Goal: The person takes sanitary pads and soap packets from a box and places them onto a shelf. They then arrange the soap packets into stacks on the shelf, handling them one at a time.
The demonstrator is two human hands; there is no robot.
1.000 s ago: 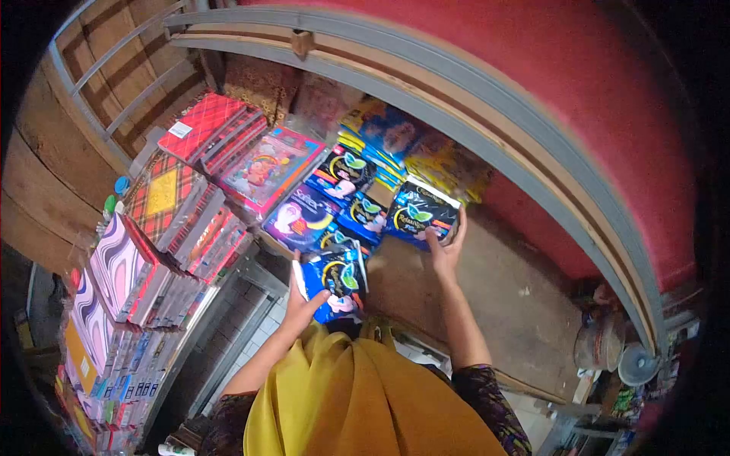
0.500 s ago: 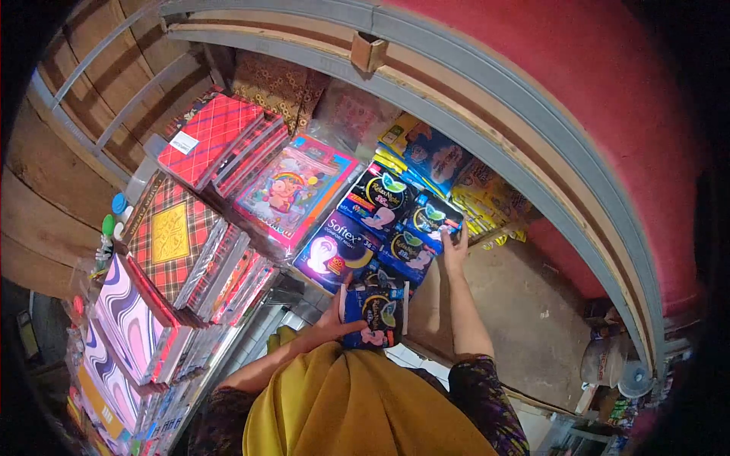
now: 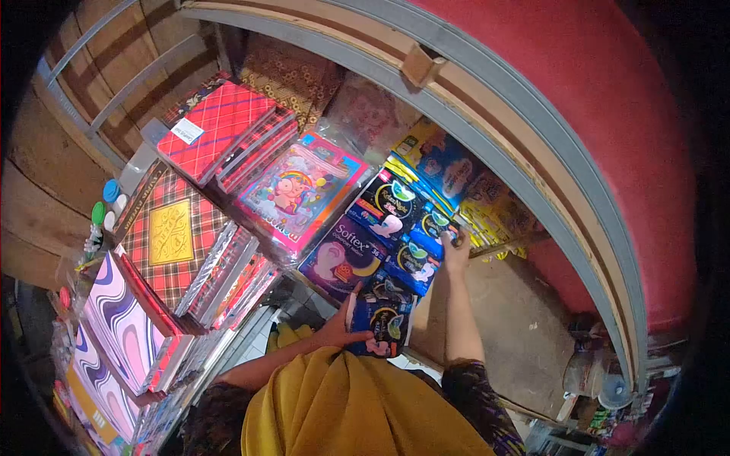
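Left hand [image 3: 334, 328] closed in a firm grip on a dark pad packet [image 3: 380, 325] at the near edge of the shelf [image 3: 525, 334], right hand [image 3: 455, 249] pressing another packet [image 3: 436, 226] into the far row: could topple the leaning neighbours if pushed hard.

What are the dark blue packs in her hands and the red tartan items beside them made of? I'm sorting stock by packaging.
The dark blue pack in the left hand looks like soft, glossy printed plastic film: it shines and creases. The one under the right hand looks alike. The red tartan items seem stiff card or board covers, flat with crisp edges, possibly film-wrapped.
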